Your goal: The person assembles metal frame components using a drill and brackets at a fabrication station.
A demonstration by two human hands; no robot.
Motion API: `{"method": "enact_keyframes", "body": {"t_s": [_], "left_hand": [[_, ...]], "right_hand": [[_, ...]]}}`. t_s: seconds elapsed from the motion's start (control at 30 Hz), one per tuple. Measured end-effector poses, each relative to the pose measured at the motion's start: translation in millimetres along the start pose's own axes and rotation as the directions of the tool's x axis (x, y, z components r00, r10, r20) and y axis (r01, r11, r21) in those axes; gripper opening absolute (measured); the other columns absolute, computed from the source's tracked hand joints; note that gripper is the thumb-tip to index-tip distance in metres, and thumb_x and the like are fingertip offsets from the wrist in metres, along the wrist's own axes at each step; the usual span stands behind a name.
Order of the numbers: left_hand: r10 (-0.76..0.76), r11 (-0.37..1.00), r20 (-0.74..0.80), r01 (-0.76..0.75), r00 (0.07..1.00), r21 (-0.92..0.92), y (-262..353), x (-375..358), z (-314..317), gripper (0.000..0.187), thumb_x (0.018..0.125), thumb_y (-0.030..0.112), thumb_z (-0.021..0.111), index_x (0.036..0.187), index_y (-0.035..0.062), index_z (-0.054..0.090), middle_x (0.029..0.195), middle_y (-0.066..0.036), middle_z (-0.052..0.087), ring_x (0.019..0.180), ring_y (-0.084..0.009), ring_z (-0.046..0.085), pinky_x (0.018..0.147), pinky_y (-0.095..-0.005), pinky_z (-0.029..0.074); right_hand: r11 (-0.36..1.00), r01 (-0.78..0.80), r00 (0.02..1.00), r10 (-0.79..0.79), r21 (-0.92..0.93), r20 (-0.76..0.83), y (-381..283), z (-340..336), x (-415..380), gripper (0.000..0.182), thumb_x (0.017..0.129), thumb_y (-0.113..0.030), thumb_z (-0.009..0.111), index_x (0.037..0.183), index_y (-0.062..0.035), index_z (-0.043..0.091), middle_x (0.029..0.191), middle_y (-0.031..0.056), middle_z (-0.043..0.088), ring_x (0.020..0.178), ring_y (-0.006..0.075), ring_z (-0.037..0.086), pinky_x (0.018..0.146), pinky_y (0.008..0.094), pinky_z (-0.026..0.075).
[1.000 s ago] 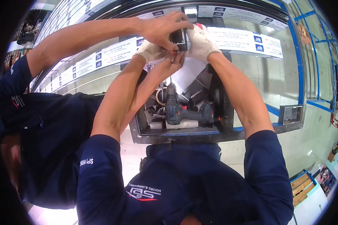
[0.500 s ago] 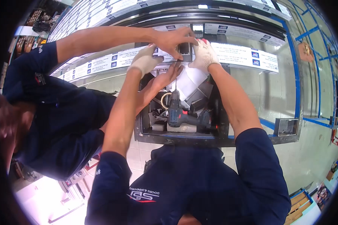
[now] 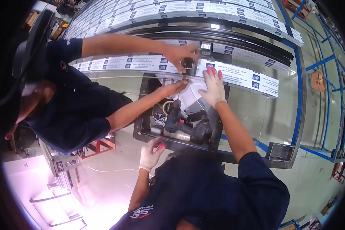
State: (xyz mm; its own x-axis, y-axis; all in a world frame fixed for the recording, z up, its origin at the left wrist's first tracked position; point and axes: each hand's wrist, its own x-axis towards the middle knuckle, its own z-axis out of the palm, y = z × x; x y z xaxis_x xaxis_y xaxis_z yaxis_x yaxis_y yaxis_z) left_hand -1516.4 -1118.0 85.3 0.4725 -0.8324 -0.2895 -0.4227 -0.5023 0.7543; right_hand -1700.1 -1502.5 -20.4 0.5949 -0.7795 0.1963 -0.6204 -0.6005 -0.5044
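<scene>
My right hand (image 3: 214, 87), in a white glove with red fingertips, lies with spread fingers on the near edge of a white wrapped profile (image 3: 249, 78). Low beside the tray's front edge is my left hand (image 3: 151, 154), also gloved, its fingers apart and nothing seen in them. A co-worker's upper hand (image 3: 180, 55) grips a dark metal piece (image 3: 188, 66) set between the wrapped profiles. Their lower hand (image 3: 175, 88) touches the underside of that piece. Between my hands, a cordless drill (image 3: 174, 119) rests in the dark tray (image 3: 172, 145).
Tape (image 3: 165, 107), white sheets (image 3: 188, 94) and loose dark parts lie around the drill. Long black profiles (image 3: 234, 32) run behind the work, with stacked wrapped profiles (image 3: 172, 13) beyond. A small open box (image 3: 280, 152) sits at the frame's right corner. The co-worker stands at the left.
My left hand has left the metal piece and moved down toward my body. My right hand has shifted off the piece onto the profile, fingers spreading. The view has tilted, showing more of the co-worker.
</scene>
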Motion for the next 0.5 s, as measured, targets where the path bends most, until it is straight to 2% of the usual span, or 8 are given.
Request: {"method": "enact_keyframes", "body": {"t_s": [0.1, 0.17, 0.2, 0.23, 0.27, 0.3, 0.37, 0.5], "left_hand": [[0.015, 1.000, -0.034, -0.016, 0.999, -0.004, 15, -20, 6, 0.049, 0.093, 0.005, 0.087, 0.140, -0.0018, 0.074, 0.123, -0.016, 0.082, 0.107, -0.0235, 0.082, 0.096, -0.0361, 0.063], [0.067, 0.998, -0.067, -0.067, 0.995, -0.002, 40, -17, 7, 0.046, 0.092, 0.006, 0.088, 0.136, -0.0003, 0.076, 0.122, -0.016, 0.082, 0.107, -0.0274, 0.081, 0.095, -0.0391, 0.064], [0.154, 0.986, -0.065, -0.150, 0.986, 0.067, 52, -12, 7, 0.045, 0.090, 0.008, 0.089, 0.134, 0.0009, 0.077, 0.120, -0.016, 0.082, 0.106, -0.0308, 0.080, 0.093, -0.0412, 0.064], [0.236, 0.964, -0.053, -0.227, 0.970, 0.137, 65, -7, 5, 0.045, 0.089, 0.011, 0.090, 0.131, 0.0021, 0.078, 0.119, -0.016, 0.081, 0.105, -0.0342, 0.080, 0.092, -0.0434, 0.063], [0.334, 0.932, -0.023, -0.327, 0.942, 0.155, 90, 0, 1, 0.044, 0.087, 0.014, 0.091, 0.128, 0.0037, 0.078, 0.118, -0.015, 0.081, 0.104, -0.0359, 0.078, 0.091, -0.0443, 0.063], [0.428, 0.890, 0.012, -0.423, 0.904, 0.170, 120, 7, -2, 0.044, 0.085, 0.017, 0.093, 0.125, 0.0053, 0.079, 0.117, -0.014, 0.080, 0.103, -0.0376, 0.077, 0.090, -0.0453, 0.062], [0.651, 0.738, 0.085, -0.655, 0.754, 0.164, 179, 20, -4, 0.042, 0.083, 0.014, 0.094, 0.122, 0.0060, 0.080, 0.118, -0.013, 0.082, 0.104, -0.0355, 0.078, 0.090, -0.0422, 0.062], [0.873, 0.436, 0.169, -0.887, 0.458, 0.151, 286, 16, 6, 0.025, 0.088, 0.021, 0.085, 0.108, 0.0081, 0.077, 0.104, -0.007, 0.077, 0.097, -0.0293, 0.074, 0.088, -0.0423, 0.060]], "right_hand": [[0.998, 0.041, 0.998, -0.039, 0.052, -0.050, 1, -1, -63, 0.081, 0.082, -0.036, 0.089, 0.151, -0.0042, 0.060, 0.165, 0.0250, 0.052, 0.162, 0.0418, 0.039, 0.137, 0.0596, 0.021], [0.971, -0.073, 0.997, 0.065, 0.228, 0.040, 8, 16, -113, 0.067, 0.084, -0.035, 0.088, 0.141, -0.0049, 0.068, 0.155, 0.0230, 0.061, 0.158, 0.0425, 0.045, 0.136, 0.0621, 0.022], [0.991, 0.038, 0.999, -0.041, 0.128, 0.018, 10, 16, -132, 0.061, 0.083, -0.036, 0.089, 0.132, -0.0046, 0.072, 0.148, 0.0201, 0.066, 0.155, 0.0419, 0.050, 0.134, 0.0673, 0.021], [0.996, 0.065, 0.992, -0.070, 0.053, 0.100, 3, 4, -149, 0.057, 0.082, -0.037, 0.089, 0.127, -0.0053, 0.075, 0.152, 0.0182, 0.064, 0.159, 0.0401, 0.045, 0.132, 0.0740, 0.019], [0.998, 0.059, 0.985, -0.064, 0.035, 0.162, -5, -6, -158, 0.052, 0.083, -0.036, 0.088, 0.124, -0.0057, 0.075, 0.157, 0.0171, 0.061, 0.162, 0.0404, 0.040, 0.131, 0.0749, 0.019], [0.998, 0.053, 0.973, -0.055, 0.016, 0.224, -11, -11, -169, 0.048, 0.085, -0.035, 0.087, 0.121, -0.0061, 0.076, 0.161, 0.0160, 0.058, 0.164, 0.0408, 0.036, 0.131, 0.0758, 0.019], [0.996, 0.065, 0.979, -0.074, 0.054, 0.188, -5, 0, -178, 0.050, 0.083, -0.037, 0.087, 0.121, -0.0052, 0.077, 0.163, 0.0151, 0.054, 0.167, 0.0400, 0.028, 0.128, 0.0791, 0.021], [0.994, 0.109, 0.971, -0.111, 0.021, 0.213, 14, 20, -178, 0.050, 0.083, -0.038, 0.086, 0.122, -0.0074, 0.077, 0.164, 0.0135, 0.054, 0.167, 0.0398, 0.029, 0.125, 0.0805, 0.025]]}}
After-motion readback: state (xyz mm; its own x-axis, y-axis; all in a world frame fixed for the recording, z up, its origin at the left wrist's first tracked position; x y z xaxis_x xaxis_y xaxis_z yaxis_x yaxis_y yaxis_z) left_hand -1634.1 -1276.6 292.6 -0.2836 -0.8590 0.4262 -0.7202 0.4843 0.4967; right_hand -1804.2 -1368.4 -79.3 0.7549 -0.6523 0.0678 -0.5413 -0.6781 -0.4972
